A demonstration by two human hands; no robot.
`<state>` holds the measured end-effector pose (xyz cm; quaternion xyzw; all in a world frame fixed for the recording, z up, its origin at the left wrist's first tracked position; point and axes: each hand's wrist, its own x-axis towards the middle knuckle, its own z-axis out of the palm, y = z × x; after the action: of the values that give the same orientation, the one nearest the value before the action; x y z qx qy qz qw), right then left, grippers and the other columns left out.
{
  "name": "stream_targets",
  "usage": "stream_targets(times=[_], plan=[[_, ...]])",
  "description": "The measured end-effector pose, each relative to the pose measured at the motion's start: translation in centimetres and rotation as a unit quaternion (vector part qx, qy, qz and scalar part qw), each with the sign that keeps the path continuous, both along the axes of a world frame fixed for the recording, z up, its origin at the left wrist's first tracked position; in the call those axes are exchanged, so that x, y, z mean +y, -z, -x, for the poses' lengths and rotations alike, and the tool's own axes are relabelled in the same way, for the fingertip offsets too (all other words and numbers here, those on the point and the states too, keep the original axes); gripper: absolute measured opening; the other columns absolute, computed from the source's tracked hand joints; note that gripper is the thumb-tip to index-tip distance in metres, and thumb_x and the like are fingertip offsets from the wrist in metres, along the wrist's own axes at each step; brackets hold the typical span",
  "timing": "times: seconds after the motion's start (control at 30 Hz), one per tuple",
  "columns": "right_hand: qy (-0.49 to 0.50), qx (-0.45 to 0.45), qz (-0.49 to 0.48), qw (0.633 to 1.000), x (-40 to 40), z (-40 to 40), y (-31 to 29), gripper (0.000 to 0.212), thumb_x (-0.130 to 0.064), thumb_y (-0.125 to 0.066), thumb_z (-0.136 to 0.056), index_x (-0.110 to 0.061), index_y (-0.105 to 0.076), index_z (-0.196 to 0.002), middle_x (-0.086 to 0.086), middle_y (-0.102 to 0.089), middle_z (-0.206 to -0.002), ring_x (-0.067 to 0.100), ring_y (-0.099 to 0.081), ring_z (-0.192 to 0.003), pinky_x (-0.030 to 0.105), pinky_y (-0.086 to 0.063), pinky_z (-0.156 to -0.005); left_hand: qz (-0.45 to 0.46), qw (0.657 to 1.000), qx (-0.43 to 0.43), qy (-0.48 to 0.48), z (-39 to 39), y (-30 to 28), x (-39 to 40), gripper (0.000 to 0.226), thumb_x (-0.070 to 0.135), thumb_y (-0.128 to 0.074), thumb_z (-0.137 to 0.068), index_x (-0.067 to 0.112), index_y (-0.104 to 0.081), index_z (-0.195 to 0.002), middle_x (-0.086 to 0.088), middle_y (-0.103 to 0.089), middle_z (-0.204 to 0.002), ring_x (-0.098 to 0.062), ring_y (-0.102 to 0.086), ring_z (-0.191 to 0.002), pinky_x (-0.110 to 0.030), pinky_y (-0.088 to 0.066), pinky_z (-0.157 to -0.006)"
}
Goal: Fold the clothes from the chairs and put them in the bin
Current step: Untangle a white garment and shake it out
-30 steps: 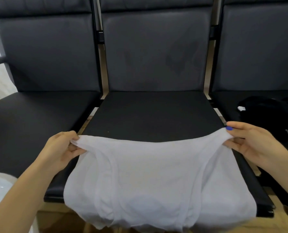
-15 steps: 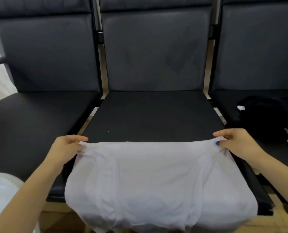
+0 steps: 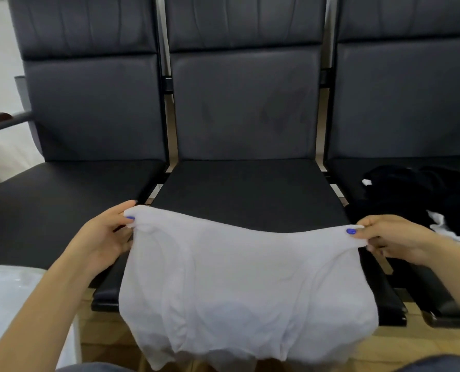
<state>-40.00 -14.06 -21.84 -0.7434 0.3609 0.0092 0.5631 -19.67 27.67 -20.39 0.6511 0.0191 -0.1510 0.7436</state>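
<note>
L hand (image 3: 108, 234) pinches white shirt (image 3: 245, 285) corner | R hand (image 3: 395, 237) same (opp. corner) | over mid chair (image 3: 245, 191)

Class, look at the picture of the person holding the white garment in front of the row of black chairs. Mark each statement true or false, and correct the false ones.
1. Both hands pinch the top edge of the thin white garment. True.
2. The left hand rests flat on the seat. False: it grips the garment's corner, as the right hand does.
3. A heap of black clothes lies on the right-hand black padded chair. True.
4. The garment lies folded on the middle chair seat. False: it hangs unfolded over the seat's front edge.
</note>
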Motion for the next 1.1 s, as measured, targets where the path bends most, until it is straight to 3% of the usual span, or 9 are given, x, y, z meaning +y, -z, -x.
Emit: stream_targets(times=[0.1,0.17,0.23,0.43,0.5,0.63,0.8,0.9,1.1], plan=[[0.017,-0.121,-0.091,0.988,-0.1,2.9,-2.6,0.022,-0.009,-0.063,-0.085,-0.013,-0.048,-0.070,0.000,-0.049,-0.054,0.006,-0.037,-0.041,0.017,-0.024,-0.035,0.101,0.994,-0.027,-0.019,1.8,-2.2,0.4,0.033,-0.005,-0.043,-0.090,0.019,-0.061,-0.103,0.003,-0.070,-0.069,-0.008,-0.065,-0.057,-0.029,-0.053,-0.069],[0.026,-0.224,-0.159,0.961,0.1,4.9,-5.0,0.027,-0.011,-0.059,-0.080,-0.016,-0.041,-0.060,-0.002,-0.040,-0.050,0.003,-0.030,-0.033,0.014,-0.019,-0.030,0.157,0.985,-0.067,-0.030,3.0,-3.9,1.3,0.035,-0.007,-0.038,-0.091,0.018,-0.060,-0.100,0.003,-0.071,-0.068,-0.007,-0.068,-0.059,-0.022,-0.057,-0.064],[0.043,-0.296,-0.205,0.932,0.7,6.8,-7.7,0.029,-0.013,-0.056,-0.075,-0.019,-0.036,-0.055,-0.006,-0.035,-0.046,0.001,-0.027,-0.028,0.013,-0.017,-0.028,0.205,0.972,-0.115,-0.021,3.9,-5.8,2.8,0.038,-0.009,-0.035,-0.090,0.018,-0.062,-0.095,0.002,-0.072,-0.077,-0.009,-0.070,-0.072,-0.020,-0.058,-0.071],[0.079,-0.282,-0.039,0.955,1.2,10.6,-14.7,0.015,-0.011,-0.065,-0.078,-0.010,-0.050,-0.073,-0.004,-0.044,-0.060,0.002,-0.033,-0.031,0.012,-0.022,-0.026,0.169,0.964,-0.203,-0.024,6.1,-11.8,5.6,0.062,-0.014,-0.036,-0.088,0.024,-0.077,-0.063,0.006,-0.072,-0.070,-0.004,-0.070,-0.071,-0.019,-0.058,-0.074],[0.092,-0.305,-0.033,0.947,1.3,11.3,-16.6,0.016,-0.009,-0.064,-0.083,-0.012,-0.051,-0.074,-0.004,-0.046,-0.064,0.001,-0.035,-0.032,0.011,-0.023,-0.027,0.150,0.965,-0.214,-0.027,6.5,-13.1,5.4,0.060,-0.013,-0.040,-0.088,0.027,-0.078,-0.065,0.007,-0.073,-0.072,-0.005,-0.070,-0.073,-0.024,-0.055,-0.074],[0.065,-0.329,-0.055,0.940,2.0,12.2,-19.0,0.031,-0.017,-0.074,-0.059,-0.013,-0.059,-0.086,-0.010,-0.055,-0.053,0.000,-0.041,-0.034,0.009,-0.030,-0.030,0.169,0.965,-0.200,-0.023,7.1,-14.2,4.9,0.047,-0.011,-0.043,-0.090,0.019,-0.078,-0.079,0.003,-0.073,-0.083,-0.007,-0.069,-0.080,-0.029,-0.050,-0.080],[0.104,-0.321,-0.090,0.937,0.8,10.8,-19.0,0.012,0.001,-0.058,-0.090,-0.003,-0.065,-0.098,0.004,-0.069,-0.075,0.006,-0.066,-0.051,0.014,-0.047,-0.040,0.124,0.975,-0.185,-0.014,5.7,-13.5,4.3,0.034,-0.009,-0.046,-0.091,0.014,-0.059,-0.111,-0.003,-0.065,-0.106,-0.015,-0.061,-0.099,-0.033,-0.043,-0.095],[0.115,-0.311,-0.109,0.937,0.2,8.9,-18.2,0.010,0.006,-0.054,-0.091,0.002,-0.064,-0.093,0.013,-0.068,-0.084,0.015,-0.070,-0.056,0.019,-0.053,-0.046,0.108,0.982,-0.153,-0.010,3.9,-12.4,3.6,0.044,-0.010,-0.048,-0.090,0.013,-0.052,-0.128,-0.004,-0.065,-0.105,-0.018,-0.061,-0.100,-0.036,-0.041,-0.096],[0.155,-0.310,-0.141,0.928,-1.7,3.2,-16.1,0.008,0.007,-0.057,-0.090,0.005,-0.062,-0.095,0.019,-0.061,-0.103,0.027,-0.064,-0.087,0.024,-0.057,-0.049,0.041,0.993,-0.106,-0.025,-1.4,-9.2,1.1,0.051,-0.002,-0.058,-0.088,0.017,-0.052,-0.135,-0.002,-0.060,-0.122,-0.021,-0.053,-0.118,-0.036,-0.039,-0.101]])
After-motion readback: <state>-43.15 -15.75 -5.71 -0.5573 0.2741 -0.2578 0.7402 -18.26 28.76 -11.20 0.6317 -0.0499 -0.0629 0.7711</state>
